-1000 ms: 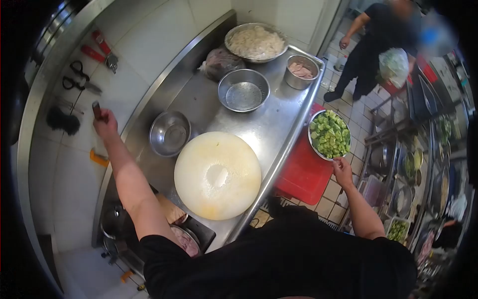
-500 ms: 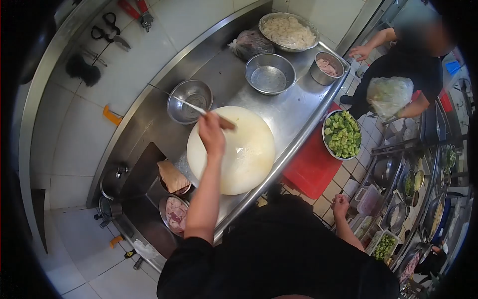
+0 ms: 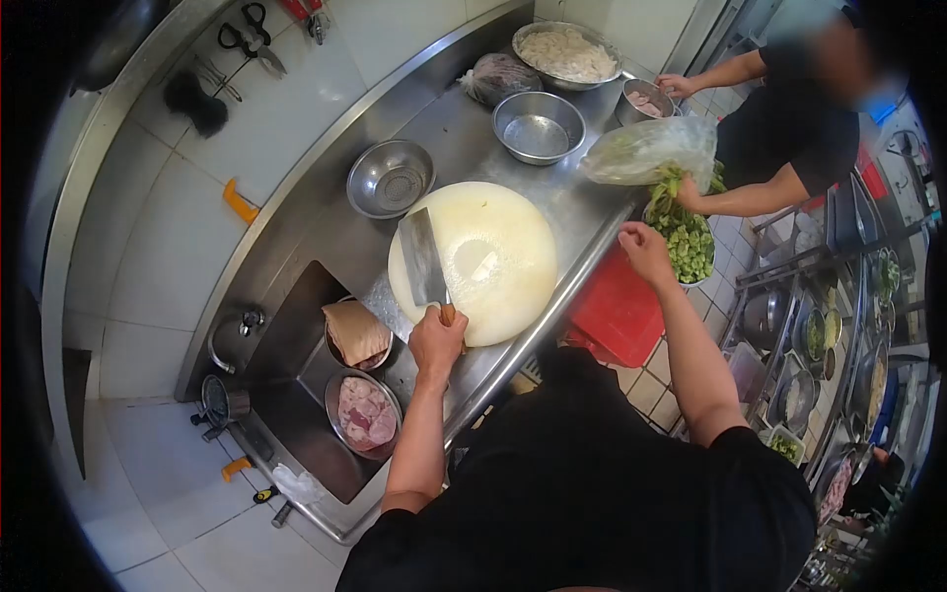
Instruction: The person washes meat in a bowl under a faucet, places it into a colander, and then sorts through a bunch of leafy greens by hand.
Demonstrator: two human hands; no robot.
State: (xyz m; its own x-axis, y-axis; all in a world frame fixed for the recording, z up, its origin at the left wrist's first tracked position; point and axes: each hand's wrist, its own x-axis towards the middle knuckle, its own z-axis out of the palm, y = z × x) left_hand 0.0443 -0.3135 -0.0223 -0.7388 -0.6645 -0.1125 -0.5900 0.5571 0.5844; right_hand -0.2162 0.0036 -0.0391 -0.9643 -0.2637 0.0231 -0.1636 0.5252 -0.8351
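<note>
My left hand (image 3: 436,340) grips the wooden handle of a cleaver (image 3: 422,259). The broad blade lies over the left side of a thick round cutting board (image 3: 518,252), pointing away from me. My right hand (image 3: 646,252) is raised past the counter's front edge, above the red board, near a bowl of chopped greens (image 3: 689,247). Its fingers are loosely bent, and nothing shows in them. A co-worker's hand (image 3: 691,195) holds leafy greens and a clear plastic bag (image 3: 656,153) over that bowl; the co-worker's other hand (image 3: 677,86) is at a pot of pale meat (image 3: 643,101).
Metal bowls (image 3: 390,178) (image 3: 539,128) stand behind the board, with a large bowl of pale pieces (image 3: 567,54) farther back. At the left, a sink (image 3: 296,365) adjoins bowls of raw meat (image 3: 365,409) and a skin-on slab (image 3: 357,333). A red board (image 3: 619,311) lies right of the counter.
My left hand has brought the cleaver down onto the board, nearer me. My right hand has risen from low right toward the greens bowl. The co-worker has moved the bag over that bowl.
</note>
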